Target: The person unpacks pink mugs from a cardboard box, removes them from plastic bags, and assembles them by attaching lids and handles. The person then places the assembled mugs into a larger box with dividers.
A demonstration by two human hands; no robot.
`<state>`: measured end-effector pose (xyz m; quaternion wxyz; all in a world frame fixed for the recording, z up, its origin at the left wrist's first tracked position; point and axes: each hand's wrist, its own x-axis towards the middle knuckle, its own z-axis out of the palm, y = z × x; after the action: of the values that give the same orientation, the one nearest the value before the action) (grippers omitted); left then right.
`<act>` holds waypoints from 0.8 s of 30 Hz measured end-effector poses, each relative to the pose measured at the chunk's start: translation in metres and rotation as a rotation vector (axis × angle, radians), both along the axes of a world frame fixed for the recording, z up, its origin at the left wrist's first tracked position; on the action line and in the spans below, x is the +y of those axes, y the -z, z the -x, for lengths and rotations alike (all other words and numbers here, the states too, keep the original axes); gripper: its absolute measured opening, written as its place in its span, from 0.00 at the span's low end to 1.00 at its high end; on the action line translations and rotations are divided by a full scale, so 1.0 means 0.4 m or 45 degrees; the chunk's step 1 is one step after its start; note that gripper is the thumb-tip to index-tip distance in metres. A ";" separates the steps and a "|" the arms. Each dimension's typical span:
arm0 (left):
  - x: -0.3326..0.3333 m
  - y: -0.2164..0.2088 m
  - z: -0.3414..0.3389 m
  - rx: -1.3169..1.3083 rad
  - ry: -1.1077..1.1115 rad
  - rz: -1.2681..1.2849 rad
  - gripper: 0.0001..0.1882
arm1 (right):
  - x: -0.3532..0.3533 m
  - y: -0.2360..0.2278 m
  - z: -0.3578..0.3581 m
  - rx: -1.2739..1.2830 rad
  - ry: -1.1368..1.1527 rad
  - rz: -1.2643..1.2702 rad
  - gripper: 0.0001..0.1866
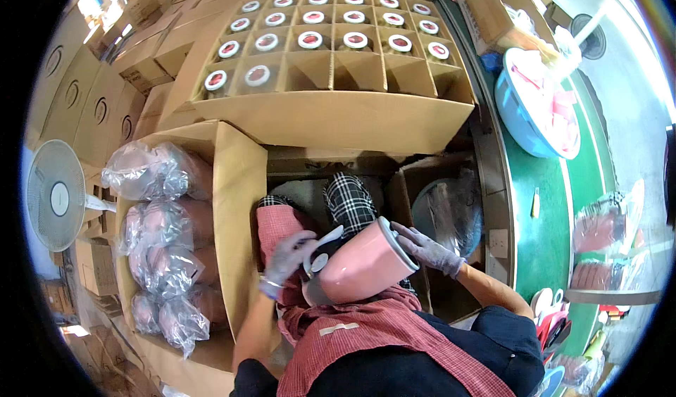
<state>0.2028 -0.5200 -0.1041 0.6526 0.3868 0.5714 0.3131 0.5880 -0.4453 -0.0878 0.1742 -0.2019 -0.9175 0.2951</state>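
Observation:
A pink jug-like vessel [362, 269] with a grey rim lies tilted across my lap, its rimmed end toward the upper right. White parts, a curved strip [329, 236] and a small round piece, show at its left side. My left hand [290, 257], gloved, has its fingers curled by the white strip and appears to grip it; the palm side is hidden. At the rimmed end, my gloved right hand [431, 250] touches the rim with fingers stretched out and slightly apart. The inside of the vessel cannot be seen.
Ahead, a divided carton [331, 119] holds several white-lidded containers. To the left, another carton [241, 221] holds plastic-wrapped pink items [165, 224]. A fan [58, 194] stands beyond. On the right are a green bench [528, 231], a blue basin [517, 119] and an open carton [414, 210].

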 end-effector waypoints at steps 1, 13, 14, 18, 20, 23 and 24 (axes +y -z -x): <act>0.001 -0.059 0.010 -0.055 -0.078 -0.154 0.23 | -0.015 0.012 -0.023 0.015 0.039 0.129 0.28; -0.089 -0.116 -0.025 -0.174 0.085 -0.031 0.23 | -0.110 -0.033 0.026 0.407 0.540 1.109 0.25; -0.083 -0.093 -0.036 -0.249 0.060 -0.028 0.24 | -0.105 -0.014 0.018 0.347 0.569 1.124 0.26; -0.133 0.178 -0.045 -0.085 -0.015 0.322 0.27 | -0.086 0.005 0.093 0.423 0.595 0.832 0.31; -0.087 0.191 -0.060 0.133 -0.057 0.498 0.28 | -0.074 -0.104 0.129 0.546 0.555 0.531 0.37; 0.033 -0.172 -0.100 0.407 0.009 0.235 0.23 | -0.001 -0.006 0.071 0.781 0.641 0.752 0.38; 0.049 -0.153 -0.107 0.525 -0.045 -0.351 0.20 | 0.040 0.021 0.070 0.747 0.861 1.093 0.37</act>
<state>0.2457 -0.5005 -0.0428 0.4577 0.5180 0.6510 0.3137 0.5600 -0.4292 -0.0963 0.4062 -0.4440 -0.5163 0.6094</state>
